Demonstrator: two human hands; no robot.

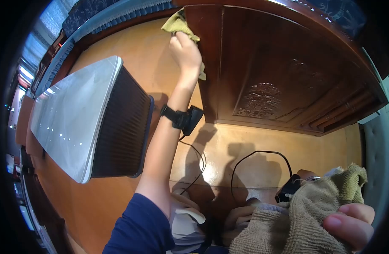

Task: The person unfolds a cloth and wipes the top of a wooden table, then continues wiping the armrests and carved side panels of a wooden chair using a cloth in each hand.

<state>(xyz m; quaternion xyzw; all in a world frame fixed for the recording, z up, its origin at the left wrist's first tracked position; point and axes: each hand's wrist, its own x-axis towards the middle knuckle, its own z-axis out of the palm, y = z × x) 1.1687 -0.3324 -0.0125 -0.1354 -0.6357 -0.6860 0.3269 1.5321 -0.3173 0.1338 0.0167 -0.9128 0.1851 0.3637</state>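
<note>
My left hand [186, 55] is stretched far forward, its fingers closed on a yellow-green cleaning cloth [177, 24]. The cloth lies against the left edge of a dark, carved wooden furniture panel [245, 63], and a corner of it hangs below the hand. A black device [189, 120] is strapped to my left wrist. At the lower right, my right hand [351, 222] grips a brown towel [313, 207], with two fingers showing on top. The towel is bunched and drapes down toward my lap; the rest of the right hand is out of sight.
A low table [76, 114] with a pale glossy top and dark ribbed side stands at the left. Black cables [262, 151] loop above the shiny tan floor [228, 135]. Blue frilled fabric [122, 16] edges the seating at the back.
</note>
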